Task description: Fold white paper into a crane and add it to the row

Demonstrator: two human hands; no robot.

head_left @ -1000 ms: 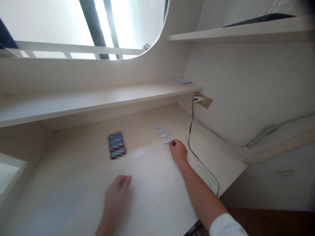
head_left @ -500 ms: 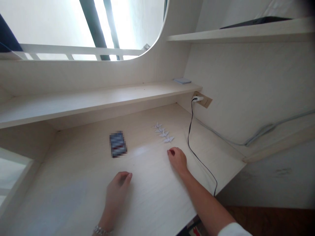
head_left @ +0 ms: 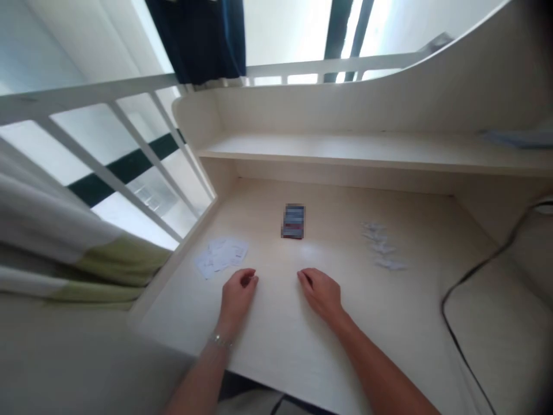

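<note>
Head view: white folded papers (head_left: 383,249) stand free, right hand (head_left: 322,293) drawn back

From where I stand, the folded papers run in a loose line on the desk (head_left: 276,340), off to the person's right, too soft in outline to count for certain. A second ago the right hand was at the near end of that line, touching the nearest piece. Half a second later it had come just clear, and now it has moved well away, to the middle. I'd judge that piece let go and its placing done, since the line lies with no finger on it.

The right hand is curled, thumb and forefinger close together; I see nothing between them, though I cannot tell whether they touch. Across a gap, the left hand (head_left: 237,294) is likewise curled, and I cannot tell whether its fingertips pinch anything.

Beyond the left hand, near it, lie overlapping white paper slips (head_left: 222,253), which the turned gaze has brought into sight. Past the gap between the hands sits a blurred-out dark block (head_left: 294,221). A black cord (head_left: 447,305) trails at the far right, and a shelf (head_left: 345,147) spans the back.
</note>
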